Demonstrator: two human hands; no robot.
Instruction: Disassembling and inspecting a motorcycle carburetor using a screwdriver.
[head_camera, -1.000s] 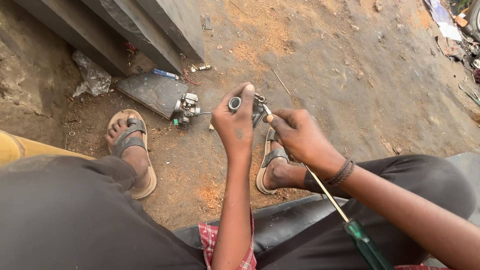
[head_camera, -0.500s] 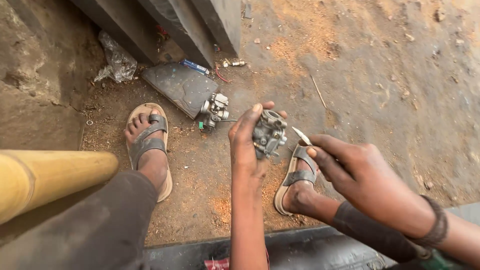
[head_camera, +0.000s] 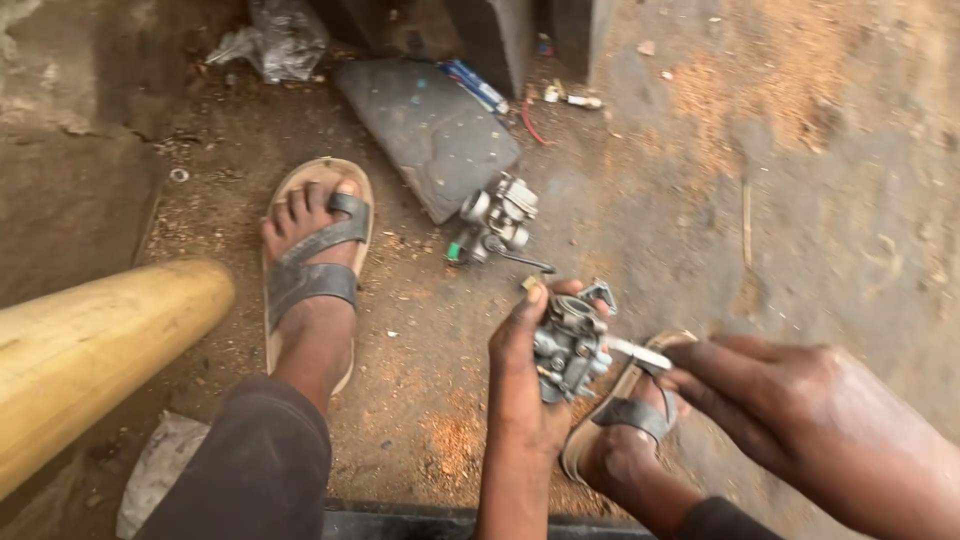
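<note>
From my head view, several items are only partly readable. My right hand (head_camera: 790, 410) runs off the right and bottom edges, so its wrist and forearm are cut off; its fingers are pinched narrow around a thin metal shaft (head_camera: 640, 352), and whatever handle that shaft has is hidden inside the hand. My left hand (head_camera: 525, 375) rises from the bottom edge, with the forearm cut off there; it is closed on a small grey metal carburetor (head_camera: 572, 345), thumb on the near left side and fingertips just showing over the top, so the left face of the part is covered. The carburetor is held above the dirt ground (head_camera: 800, 150), just over my right sandal (head_camera: 625, 415), which it partly masks. Its long axis runs roughly upright with a slight tilt, the top toward the upper right of the frame; fine detail of its ports is too small to make out. The shaft lies nearly level, with its free tip pointing left and touching the carburetor's right side. A second carburetor (head_camera: 497, 225) lies on the ground beyond, touching the corner of a flat grey slab (head_camera: 425, 130), with its long axis running diagonally from lower left to upper right. My left foot in its sandal (head_camera: 312, 260) sits to the left, toes pointing up the frame. A yellow cylinder (head_camera: 90, 355) enters from the left edge, its far end cut off. Crumpled plastic (head_camera: 275, 40) at the top is partly out of frame.
</note>
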